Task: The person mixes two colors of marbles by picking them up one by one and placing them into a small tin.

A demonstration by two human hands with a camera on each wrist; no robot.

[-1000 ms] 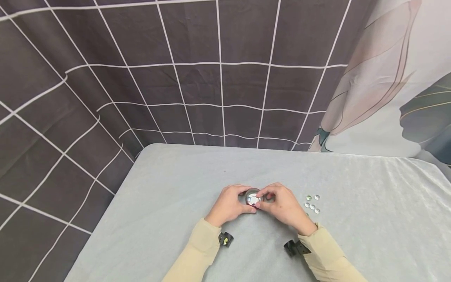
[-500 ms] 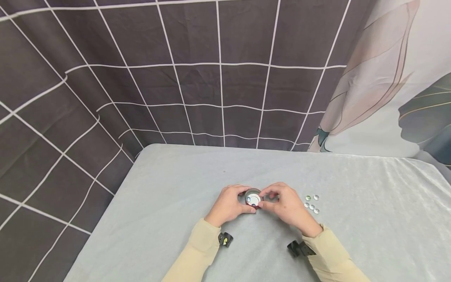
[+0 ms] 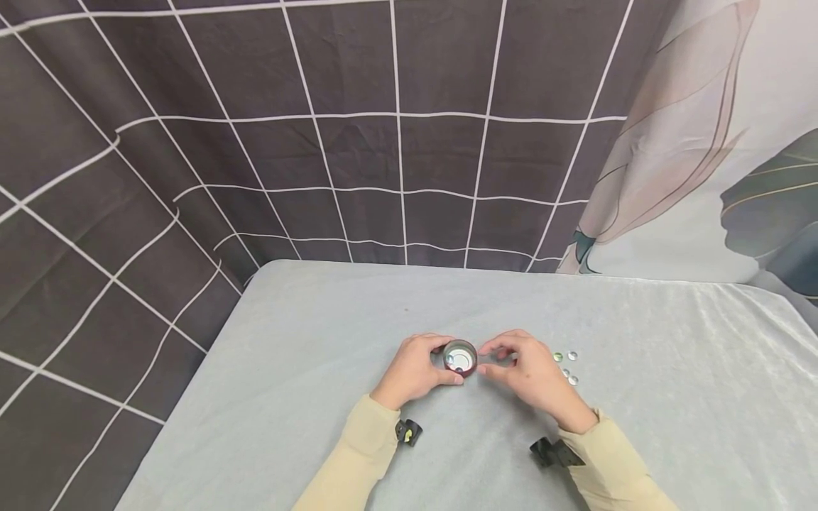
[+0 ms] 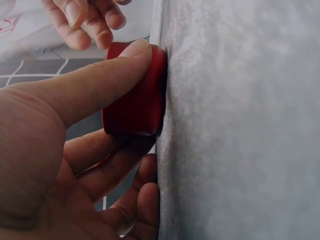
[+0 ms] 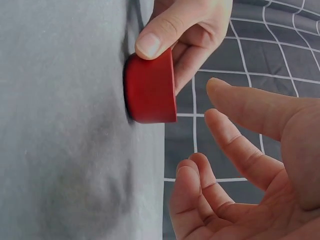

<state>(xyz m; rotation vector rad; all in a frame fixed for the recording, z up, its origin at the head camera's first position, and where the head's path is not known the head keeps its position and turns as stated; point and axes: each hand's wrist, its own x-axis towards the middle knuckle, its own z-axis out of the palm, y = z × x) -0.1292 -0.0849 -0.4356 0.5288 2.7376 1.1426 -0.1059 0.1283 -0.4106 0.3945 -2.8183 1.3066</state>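
Note:
A small round red tin [image 3: 470, 368] with a silvery inside stands on the cloth-covered table, its mouth facing up. My left hand [image 3: 418, 369] grips it from the left; in the left wrist view the thumb presses the red wall [image 4: 132, 110] while fingers curl behind. Small glassy spots show on the tin's floor. Just to the right hovers my right hand [image 3: 533, 372], thumb and fingers apart and nothing between them, as the right wrist view shows. Several clear flat glass beads [image 3: 571, 355] lie to the right of that hand, some partly hidden behind it; one looks greenish.
Pale grey cloth [image 3: 332, 319] covers the table. A dark curtain with a white grid [image 3: 358, 156] hangs along its back and left, and a floral curtain [image 3: 690, 177] at the back right. Each wrist wears a black camera mount [image 3: 409, 431].
My right hand has drawn back to the right, from over the tin's mouth to beside it, its fingers parting. The left hand and the tin have stayed in place.

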